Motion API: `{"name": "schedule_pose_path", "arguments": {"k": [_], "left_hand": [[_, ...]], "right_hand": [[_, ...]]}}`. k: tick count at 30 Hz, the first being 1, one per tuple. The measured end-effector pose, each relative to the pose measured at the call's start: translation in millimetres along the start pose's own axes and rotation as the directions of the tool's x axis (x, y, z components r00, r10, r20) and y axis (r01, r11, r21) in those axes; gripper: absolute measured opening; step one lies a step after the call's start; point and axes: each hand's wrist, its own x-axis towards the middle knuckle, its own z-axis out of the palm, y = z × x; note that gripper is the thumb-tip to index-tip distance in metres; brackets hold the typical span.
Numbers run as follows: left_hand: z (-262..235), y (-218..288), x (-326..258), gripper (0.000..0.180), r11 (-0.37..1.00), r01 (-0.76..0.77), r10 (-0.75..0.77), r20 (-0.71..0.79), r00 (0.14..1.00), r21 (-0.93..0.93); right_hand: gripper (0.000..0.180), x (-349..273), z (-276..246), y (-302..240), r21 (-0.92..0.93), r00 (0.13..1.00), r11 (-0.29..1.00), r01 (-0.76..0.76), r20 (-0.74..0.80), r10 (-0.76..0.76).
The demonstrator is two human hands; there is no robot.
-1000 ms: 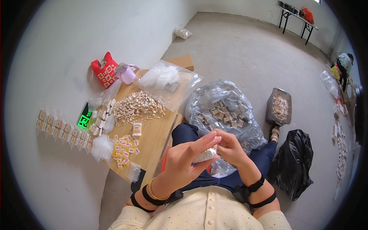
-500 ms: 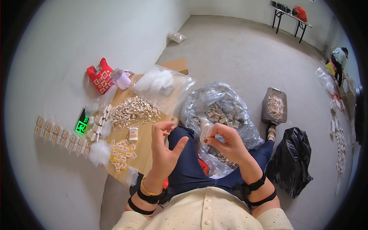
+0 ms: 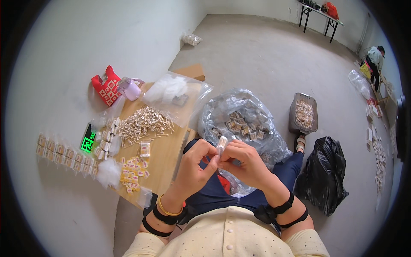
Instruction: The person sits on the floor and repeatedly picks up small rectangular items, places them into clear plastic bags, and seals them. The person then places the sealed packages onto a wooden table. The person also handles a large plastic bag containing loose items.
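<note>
Above my lap, a small clear bag of cotton swabs stands between my fingers, white tips upward. My left hand pinches its lower end with thumb and fingers. My right hand is closed on the same end from the other side, so the two sets of fingertips meet. Beyond the hands lies a big clear plastic bag holding several small packs. To the left on the wooden table are a heap of loose cotton swabs, yellow-and-white cards and one pack of swabs.
Rows of filled packs line the table's left side, by a green-lit sign. A lilac jug and red bag stand behind. Rightward are a grey bin of swabs and a black bag. A person bends far right.
My left hand has moved right and closed on the swab bag, which only my right hand held before. My right hand has shifted slightly left. The view has shifted a little.
</note>
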Motion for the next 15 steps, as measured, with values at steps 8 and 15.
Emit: {"name": "schedule_pose_path", "arguments": {"k": [8, 15], "left_hand": [[-1, -20, -9, 0.009, 0.947, 0.058, -0.091, -0.092, 0.992, -0.316], [21, -43, -8, 0.058, 0.787, 0.221, -0.366, -0.148, 0.919, -0.576]], "right_hand": [[0.009, -5, -4, 22, 0.339, 0.980, 0.927, -0.159, -0.059, 0.190], [0.015, -7, -3, 27, 0.711, 0.969, 0.667, -0.223, 0.087, 0.232]]}}
